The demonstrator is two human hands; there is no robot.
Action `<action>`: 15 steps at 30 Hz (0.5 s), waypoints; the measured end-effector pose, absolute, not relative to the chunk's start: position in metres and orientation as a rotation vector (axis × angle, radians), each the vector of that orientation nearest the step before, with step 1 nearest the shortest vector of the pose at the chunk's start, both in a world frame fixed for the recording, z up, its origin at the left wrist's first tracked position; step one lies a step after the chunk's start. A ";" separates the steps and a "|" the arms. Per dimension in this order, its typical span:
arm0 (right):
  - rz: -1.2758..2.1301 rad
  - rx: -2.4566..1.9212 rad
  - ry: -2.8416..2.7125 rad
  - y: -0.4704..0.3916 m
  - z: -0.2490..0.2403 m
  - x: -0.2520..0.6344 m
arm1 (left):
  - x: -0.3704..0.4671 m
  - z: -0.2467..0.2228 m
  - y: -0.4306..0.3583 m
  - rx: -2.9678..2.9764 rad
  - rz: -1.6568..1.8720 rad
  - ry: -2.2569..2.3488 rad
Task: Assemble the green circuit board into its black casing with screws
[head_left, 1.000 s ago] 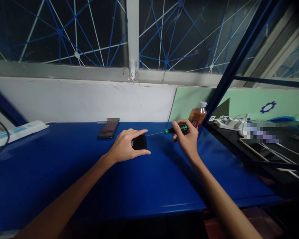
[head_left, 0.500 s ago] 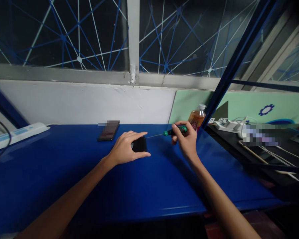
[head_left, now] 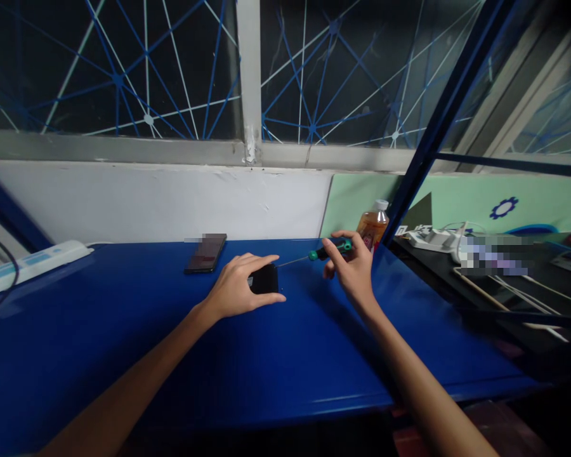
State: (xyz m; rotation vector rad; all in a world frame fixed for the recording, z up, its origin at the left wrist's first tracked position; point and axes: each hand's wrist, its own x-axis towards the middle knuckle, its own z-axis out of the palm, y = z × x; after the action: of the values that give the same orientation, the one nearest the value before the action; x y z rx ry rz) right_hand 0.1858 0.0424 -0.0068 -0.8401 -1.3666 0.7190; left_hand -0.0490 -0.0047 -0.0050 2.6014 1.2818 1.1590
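Note:
My left hand [head_left: 238, 284] is closed around a small black box-shaped object [head_left: 265, 279], thumb along its near side and fingers along its far side. Its exact kind I cannot make out; a pale label shows near my palm. My right hand [head_left: 352, 263] grips a screwdriver [head_left: 330, 249] by its green and black handle. The thin shaft points left, and its tip is at the far right corner of the black object. A tiny speck [head_left: 282, 289] lies on the blue table [head_left: 266, 362] beside the object.
A dark smartphone [head_left: 206, 254] lies behind my left hand. At the left is a white power strip [head_left: 38, 263] with a black cable. A bottle of amber drink [head_left: 374, 225] stands behind my right hand, near a blue frame post [head_left: 421, 152]. Cables and adapters [head_left: 438, 240] cover the black surface at right.
The view has shifted slightly, so everything sits a little further left and lower. Both hands keep their holds, and the screwdriver tip stays at the object's corner.

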 end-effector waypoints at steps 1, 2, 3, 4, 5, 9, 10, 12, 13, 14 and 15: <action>0.709 -0.852 -1.366 0.042 -0.007 0.186 | -0.049 -0.005 -0.005 2.600 1.154 1.284; 0.708 -0.860 -1.366 0.042 -0.007 0.186 | -0.049 -0.005 -0.005 2.597 1.151 1.285; 0.717 -0.863 -1.369 0.042 -0.007 0.186 | -0.048 -0.004 -0.005 2.596 1.148 1.284; 0.735 -0.859 -1.374 0.042 -0.008 0.187 | -0.048 -0.004 -0.006 2.596 1.148 1.281; 0.761 -0.845 -1.382 0.043 -0.008 0.187 | -0.048 -0.004 -0.006 2.597 1.147 1.280; 0.868 -0.734 -1.395 0.046 -0.010 0.190 | -0.048 -0.003 -0.007 2.596 1.153 1.285; 0.882 -0.712 -1.393 0.046 -0.010 0.190 | -0.048 -0.004 -0.006 2.597 1.159 1.285; 0.891 -0.694 -1.394 0.046 -0.009 0.190 | -0.049 -0.004 -0.006 2.604 1.174 1.281; 0.885 -0.700 -1.396 0.045 -0.009 0.190 | -0.049 -0.004 -0.006 2.607 1.178 1.281; 0.868 -0.714 -1.395 0.045 -0.008 0.189 | -0.049 -0.004 -0.006 2.609 1.178 1.282; 0.842 -0.734 -1.391 0.044 -0.007 0.188 | -0.049 -0.004 -0.005 2.611 1.174 1.285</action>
State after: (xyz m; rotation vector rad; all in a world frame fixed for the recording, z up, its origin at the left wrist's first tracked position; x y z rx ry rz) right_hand 0.1885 0.0436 -0.0072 -0.7344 -1.3910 0.8415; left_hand -0.0490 -0.0054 -0.0044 2.6110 1.2854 1.1741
